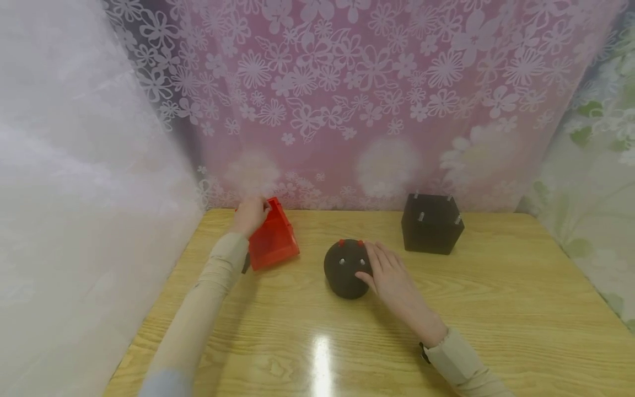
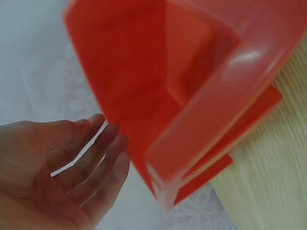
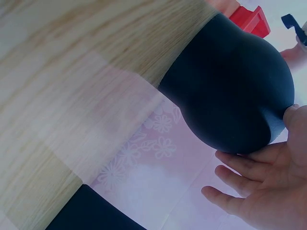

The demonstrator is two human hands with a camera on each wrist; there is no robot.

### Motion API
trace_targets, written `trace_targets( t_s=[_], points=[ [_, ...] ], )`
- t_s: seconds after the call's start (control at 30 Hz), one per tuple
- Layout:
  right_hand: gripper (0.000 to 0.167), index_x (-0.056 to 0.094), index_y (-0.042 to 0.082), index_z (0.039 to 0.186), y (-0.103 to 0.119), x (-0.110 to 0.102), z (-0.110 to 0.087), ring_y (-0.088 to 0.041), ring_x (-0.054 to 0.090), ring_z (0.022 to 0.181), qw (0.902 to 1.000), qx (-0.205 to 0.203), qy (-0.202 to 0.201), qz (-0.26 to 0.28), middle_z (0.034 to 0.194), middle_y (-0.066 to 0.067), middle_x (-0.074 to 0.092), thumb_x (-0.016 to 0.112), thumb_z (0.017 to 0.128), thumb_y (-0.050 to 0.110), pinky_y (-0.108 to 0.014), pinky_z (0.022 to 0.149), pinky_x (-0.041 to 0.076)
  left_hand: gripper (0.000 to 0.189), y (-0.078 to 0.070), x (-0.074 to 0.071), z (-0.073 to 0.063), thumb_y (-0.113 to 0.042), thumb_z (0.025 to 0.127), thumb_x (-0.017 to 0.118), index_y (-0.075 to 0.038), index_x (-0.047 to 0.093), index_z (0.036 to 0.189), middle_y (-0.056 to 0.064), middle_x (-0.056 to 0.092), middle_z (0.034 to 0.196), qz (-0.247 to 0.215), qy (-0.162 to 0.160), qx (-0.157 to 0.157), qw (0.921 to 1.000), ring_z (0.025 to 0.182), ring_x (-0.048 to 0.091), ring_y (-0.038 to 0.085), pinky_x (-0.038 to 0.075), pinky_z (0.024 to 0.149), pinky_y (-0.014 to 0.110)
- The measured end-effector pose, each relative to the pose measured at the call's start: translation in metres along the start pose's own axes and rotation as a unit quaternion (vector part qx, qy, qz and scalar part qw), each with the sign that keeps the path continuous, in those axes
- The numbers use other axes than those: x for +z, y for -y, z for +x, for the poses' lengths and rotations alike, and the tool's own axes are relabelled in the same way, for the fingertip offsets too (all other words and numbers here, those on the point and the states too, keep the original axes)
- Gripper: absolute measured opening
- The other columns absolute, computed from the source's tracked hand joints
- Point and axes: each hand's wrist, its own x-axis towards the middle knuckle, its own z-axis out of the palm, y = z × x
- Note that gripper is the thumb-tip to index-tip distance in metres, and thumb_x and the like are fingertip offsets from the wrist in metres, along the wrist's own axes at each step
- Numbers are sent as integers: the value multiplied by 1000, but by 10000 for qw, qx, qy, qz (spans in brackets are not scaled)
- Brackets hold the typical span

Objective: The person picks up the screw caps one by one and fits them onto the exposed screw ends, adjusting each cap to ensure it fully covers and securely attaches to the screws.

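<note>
L hand (image 1: 250, 215) loose, half-curled @ red bin (image 1: 273, 255), contact unclear; R hand (image 1: 394, 281) near-straight, touching blk round obj (image 1: 346, 280).

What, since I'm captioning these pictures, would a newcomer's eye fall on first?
Most likely the bright red container at the far left of the table, with the left hand at its rim. Then the round black object near the middle, the right hand touching its right side. The black box toward the far right probably comes third.
</note>
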Motion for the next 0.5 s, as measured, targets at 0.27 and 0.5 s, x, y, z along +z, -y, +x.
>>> trace_targets(
  t_s=[0.27, 0.5],
  points=[
    [81, 47, -13, 141, 0, -2, -1, -44, 57, 124, 10000, 48, 75, 29, 131, -29, 60, 23, 106, 55, -57, 101, 49, 39, 14, 20, 27, 2, 95, 48, -8, 49, 57, 6, 46, 57, 196, 597, -290, 9976, 59, 48, 23, 50, 64, 40],
    [79, 49, -13, 140, -1, -2, 1, -44, 59, 122, 10000, -28, -1, -59, 129, -29, 62, 24, 106, 54, -56, 99, 51, 28, 12, 30, 24, -1, 101, 42, 3, 69, 92, 23, 72, 100, 726, 962, -530, 9913, 85, 70, 35, 58, 73, 47]
  ],
)
